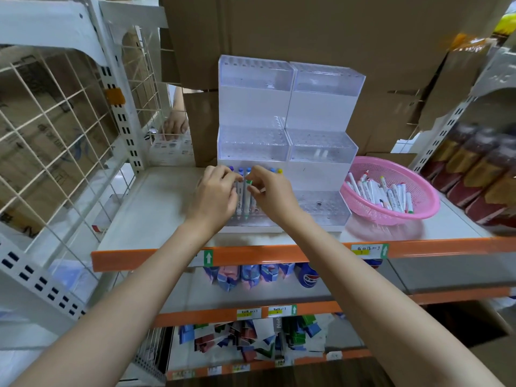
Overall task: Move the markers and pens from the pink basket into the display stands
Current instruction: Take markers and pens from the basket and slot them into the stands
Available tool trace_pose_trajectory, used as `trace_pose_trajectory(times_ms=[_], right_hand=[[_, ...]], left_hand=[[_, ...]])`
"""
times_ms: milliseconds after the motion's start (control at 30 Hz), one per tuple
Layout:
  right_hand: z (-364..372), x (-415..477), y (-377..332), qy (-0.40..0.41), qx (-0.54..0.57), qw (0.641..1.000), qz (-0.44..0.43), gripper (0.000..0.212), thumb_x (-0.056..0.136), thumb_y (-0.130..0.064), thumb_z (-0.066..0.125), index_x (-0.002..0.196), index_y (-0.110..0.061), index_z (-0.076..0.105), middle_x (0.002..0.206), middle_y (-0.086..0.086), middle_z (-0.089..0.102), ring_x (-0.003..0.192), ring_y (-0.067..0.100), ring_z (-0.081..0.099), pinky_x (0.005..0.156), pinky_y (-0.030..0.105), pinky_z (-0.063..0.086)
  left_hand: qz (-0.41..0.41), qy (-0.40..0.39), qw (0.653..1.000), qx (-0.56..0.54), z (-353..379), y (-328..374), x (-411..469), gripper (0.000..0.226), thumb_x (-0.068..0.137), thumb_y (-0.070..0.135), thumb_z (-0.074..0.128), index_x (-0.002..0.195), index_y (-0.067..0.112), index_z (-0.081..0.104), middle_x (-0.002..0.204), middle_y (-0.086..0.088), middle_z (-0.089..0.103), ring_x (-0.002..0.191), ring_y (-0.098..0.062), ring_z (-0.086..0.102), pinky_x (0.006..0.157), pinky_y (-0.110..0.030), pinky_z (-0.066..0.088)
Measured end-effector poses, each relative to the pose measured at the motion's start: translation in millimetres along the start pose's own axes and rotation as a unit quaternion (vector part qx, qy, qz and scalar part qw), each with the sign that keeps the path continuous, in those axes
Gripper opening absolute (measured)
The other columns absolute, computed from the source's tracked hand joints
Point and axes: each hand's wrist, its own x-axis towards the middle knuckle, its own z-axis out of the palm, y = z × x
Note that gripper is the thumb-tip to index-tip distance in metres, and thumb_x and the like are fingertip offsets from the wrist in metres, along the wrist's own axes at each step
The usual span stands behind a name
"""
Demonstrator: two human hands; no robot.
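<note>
Two clear tiered display stands sit side by side on the shelf, the left stand [252, 107] and the right stand [324, 107]. Several markers [245, 199] with blue, green and yellow caps stand in the left stand's lowest tier. My left hand [215, 196] and my right hand [272, 191] are both at that row. My right fingertips pinch the green cap of one upright marker. My left fingers curl beside the neighbouring markers; whether they hold one I cannot tell. The pink basket [418, 210] at the right holds several white markers [382, 194].
The grey shelf has an orange front edge [251, 254]. Cardboard boxes [307, 29] stand behind the stands. A white wire rack [55, 121] is on the left. Another person's hand [176, 124] shows behind it. Dark packages [480, 174] are at the right.
</note>
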Motion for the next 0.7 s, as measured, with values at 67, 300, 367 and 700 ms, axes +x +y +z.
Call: trace_pose_trajectory(times_ms=[67, 300, 367, 700], right_hand=[[-3, -1, 0, -0.008, 0.003, 1.0, -0.001, 0.015, 0.087, -0.004, 0.063, 0.101, -0.007, 0.063, 0.087, 0.009, 0.071, 0.078, 0.028, 0.064, 0.07, 0.036, 0.05], [-16, -13, 3, -0.002, 0.005, 0.999, -0.035, 0.032, 0.087, -0.008, 0.064, 0.119, -0.011, 0.058, 0.101, 0.008, 0.065, 0.084, 0.025, 0.059, 0.07, 0.035, 0.047], [-23, -17, 8, 0.016, 0.006, 0.999, -0.034, 0.032, 0.088, -0.011, 0.064, 0.119, -0.013, 0.057, 0.108, 0.006, 0.064, 0.093, 0.024, 0.061, 0.072, 0.036, 0.049], [-69, -41, 61, 0.05, -0.099, 0.993, 0.026, 0.045, 0.087, -0.02, 0.065, 0.13, -0.014, 0.054, 0.126, 0.006, 0.057, 0.117, 0.027, 0.05, 0.087, 0.035, 0.043]], left_hand=[[-0.009, 0.002, 1.0, 0.012, 0, 3, 0, 0.022, 0.08, 0.0, 0.062, 0.101, 0.004, 0.067, 0.096, -0.011, 0.059, 0.093, -0.031, 0.053, 0.075, -0.039, 0.048], [-0.04, -0.003, 0.997, 0.066, 4, 12, 1, 0.023, 0.082, 0.01, 0.06, 0.104, 0.007, 0.063, 0.103, -0.011, 0.058, 0.096, -0.032, 0.053, 0.079, -0.042, 0.044], [-0.032, 0.004, 0.997, 0.073, 6, 18, 2, 0.025, 0.081, 0.012, 0.061, 0.105, 0.008, 0.062, 0.103, -0.009, 0.058, 0.096, -0.031, 0.053, 0.08, -0.041, 0.042], [0.058, -0.034, 0.997, 0.049, 39, 76, 27, 0.027, 0.079, 0.012, 0.064, 0.106, 0.009, 0.065, 0.101, -0.009, 0.062, 0.094, -0.03, 0.058, 0.08, -0.042, 0.045]])
